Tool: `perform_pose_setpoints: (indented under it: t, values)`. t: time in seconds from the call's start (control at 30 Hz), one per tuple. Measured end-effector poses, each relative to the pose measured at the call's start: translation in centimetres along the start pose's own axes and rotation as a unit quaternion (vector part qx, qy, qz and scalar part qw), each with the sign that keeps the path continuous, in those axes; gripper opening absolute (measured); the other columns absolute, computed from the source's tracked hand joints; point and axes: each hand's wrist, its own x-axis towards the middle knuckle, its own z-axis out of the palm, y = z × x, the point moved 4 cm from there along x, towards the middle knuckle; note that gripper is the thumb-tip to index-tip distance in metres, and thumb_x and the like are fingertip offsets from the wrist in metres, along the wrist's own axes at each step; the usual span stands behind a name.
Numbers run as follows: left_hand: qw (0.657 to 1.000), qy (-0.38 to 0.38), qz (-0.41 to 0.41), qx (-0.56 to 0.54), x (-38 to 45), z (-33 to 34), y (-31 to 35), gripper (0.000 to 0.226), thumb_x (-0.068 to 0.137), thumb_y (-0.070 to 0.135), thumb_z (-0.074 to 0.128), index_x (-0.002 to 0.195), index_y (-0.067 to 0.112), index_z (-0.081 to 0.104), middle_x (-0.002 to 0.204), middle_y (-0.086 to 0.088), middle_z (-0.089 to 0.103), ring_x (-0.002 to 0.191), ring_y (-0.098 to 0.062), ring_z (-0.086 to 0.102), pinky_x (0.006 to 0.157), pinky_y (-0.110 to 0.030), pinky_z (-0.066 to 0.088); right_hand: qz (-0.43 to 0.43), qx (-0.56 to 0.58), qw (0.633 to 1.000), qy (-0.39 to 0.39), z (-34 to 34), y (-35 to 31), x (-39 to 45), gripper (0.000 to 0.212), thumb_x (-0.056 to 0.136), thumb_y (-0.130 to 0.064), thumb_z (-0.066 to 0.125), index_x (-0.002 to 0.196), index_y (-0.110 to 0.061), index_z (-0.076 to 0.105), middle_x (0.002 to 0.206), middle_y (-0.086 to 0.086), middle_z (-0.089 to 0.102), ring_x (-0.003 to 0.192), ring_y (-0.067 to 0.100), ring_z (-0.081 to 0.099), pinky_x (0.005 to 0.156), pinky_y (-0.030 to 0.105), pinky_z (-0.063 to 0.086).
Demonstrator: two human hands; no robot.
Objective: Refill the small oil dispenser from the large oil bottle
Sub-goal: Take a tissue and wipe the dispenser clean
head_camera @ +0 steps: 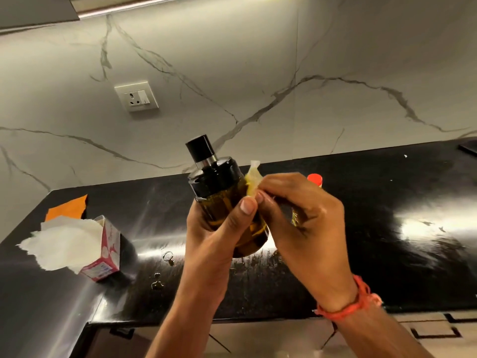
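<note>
Head view: left hand (214,228) wrapped round the small oil dispenser (227,202), thumb across the front of the glass, fingers curled behind, lifting it clear above the black countertop (387,202). Dispenser tilted, top leaning toward the left, bottom toward the right; black cap (200,148) and metal collar on top, dark amber body showing yellow-green oil up near the collar. Right hand (304,218) beside it, fingertips pinching an oil-yellowed wad of tissue (252,180) and pressing it against the dispenser's right shoulder, just under the black lid. Red-orange thread band (353,303) round the right wrist.

Behind the right hand, red cap (315,180) of the large oil bottle, peeking above the knuckles; a strip of its yellow label visible under the palm, rest of the bottle hidden. Standing on the countertop, near the dispenser but whether touching cannot be told.

To the left on the countertop, a pink and white tissue box (103,257) lying tipped, white tissues (62,241) spilling out toward the left edge. Orange cloth or paper (67,208) behind it, near the wall. Small wet drops and smears (165,264) on the countertop below and left of the dispenser. White socket with switch (136,95) on the marble-veined wall (258,73) above.
</note>
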Motion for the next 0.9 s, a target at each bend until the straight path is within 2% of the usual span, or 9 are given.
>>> perform_pose_setpoints:
  t: [0.13, 0.23, 0.33, 0.47, 0.6, 0.7, 0.8, 0.9]
  values:
    - [1.000, 0.009, 0.003, 0.012, 0.2, 0.0, -0.1, 0.067, 0.057, 0.062, 0.089, 0.109, 0.025, 0.069, 0.101, -0.002, 0.076, 0.098, -0.024, 0.074, 0.080, -0.035, 0.060, -0.012, 0.014, 1.000, 0.006, 0.2, -0.2, 0.4, 0.028, 0.092, -0.002, 0.073, 0.120, -0.003, 0.073, 0.115, 0.006, 0.074, 0.109, 0.012, 0.071, 0.088, 0.031, 0.061]
    - [0.999, 0.019, 0.017, 0.024, 0.6, -0.5, 0.3, 0.071, 0.060, 0.065, 0.086, 0.111, 0.021, 0.066, 0.099, -0.001, 0.075, 0.095, -0.022, 0.074, 0.080, -0.035, 0.059, -0.054, -0.027, 0.998, -0.003, 0.2, -0.3, -0.9, 0.027, 0.088, 0.006, 0.075, 0.113, -0.004, 0.076, 0.107, 0.007, 0.073, 0.101, 0.013, 0.071, 0.081, 0.029, 0.061]
    - [0.999, 0.030, 0.005, 0.038, 1.0, -1.1, 0.4, 0.087, 0.055, 0.071, 0.085, 0.117, 0.014, 0.062, 0.102, -0.004, 0.074, 0.094, -0.027, 0.073, 0.080, -0.042, 0.059, -0.074, -0.057, 0.995, -0.025, 0.4, -0.4, -1.7, 0.023, 0.087, 0.005, 0.076, 0.107, -0.005, 0.079, 0.103, 0.007, 0.072, 0.096, 0.011, 0.069, 0.079, 0.024, 0.059]
    - [0.999, 0.011, -0.015, 0.027, 0.6, -0.6, -0.3, 0.089, 0.052, 0.073, 0.084, 0.117, 0.016, 0.062, 0.104, -0.009, 0.074, 0.097, -0.032, 0.074, 0.078, -0.044, 0.061, -0.104, -0.090, 0.990, -0.007, 0.3, -1.5, 0.9, 0.025, 0.090, 0.004, 0.071, 0.113, -0.003, 0.077, 0.108, 0.010, 0.070, 0.100, 0.010, 0.066, 0.086, 0.015, 0.055]
    - [0.999, 0.026, -0.023, 0.012, 0.4, -0.4, -0.7, 0.094, 0.054, 0.080, 0.077, 0.118, 0.013, 0.060, 0.106, -0.011, 0.072, 0.092, -0.030, 0.074, 0.071, -0.041, 0.061, -0.121, -0.101, 0.987, -0.025, 0.7, -2.0, 1.2, 0.022, 0.093, -0.003, 0.069, 0.113, -0.004, 0.077, 0.110, 0.010, 0.070, 0.101, 0.014, 0.067, 0.086, 0.023, 0.057]
    - [0.999, 0.037, -0.014, 0.021, 0.5, -1.1, -0.5, 0.103, 0.057, 0.083, 0.072, 0.122, 0.006, 0.056, 0.103, -0.009, 0.073, 0.089, -0.027, 0.074, 0.072, -0.039, 0.060, -0.107, -0.094, 0.989, -0.049, 0.9, -1.2, -1.5, 0.021, 0.090, -0.002, 0.069, 0.109, -0.006, 0.078, 0.108, 0.007, 0.070, 0.095, 0.014, 0.067, 0.076, 0.026, 0.059]
    - [0.999, 0.035, -0.002, 0.038, 0.6, -1.6, -0.6, 0.092, 0.056, 0.081, 0.075, 0.120, 0.017, 0.061, 0.102, -0.005, 0.075, 0.089, -0.024, 0.075, 0.072, -0.035, 0.061, -0.091, -0.077, 0.991, -0.061, 0.6, -0.4, -1.7, 0.021, 0.089, 0.001, 0.072, 0.107, -0.007, 0.079, 0.106, 0.005, 0.072, 0.095, 0.012, 0.070, 0.075, 0.025, 0.059]
    - [0.998, 0.004, 0.003, 0.058, 0.6, -1.1, -0.6, 0.071, 0.056, 0.068, 0.086, 0.113, 0.030, 0.064, 0.101, 0.001, 0.075, 0.095, -0.021, 0.074, 0.078, -0.032, 0.061, -0.083, -0.097, 0.992, -0.017, 0.0, -0.2, 0.6, 0.021, 0.088, 0.001, 0.075, 0.108, -0.006, 0.078, 0.105, 0.007, 0.074, 0.096, 0.010, 0.070, 0.083, 0.022, 0.059]
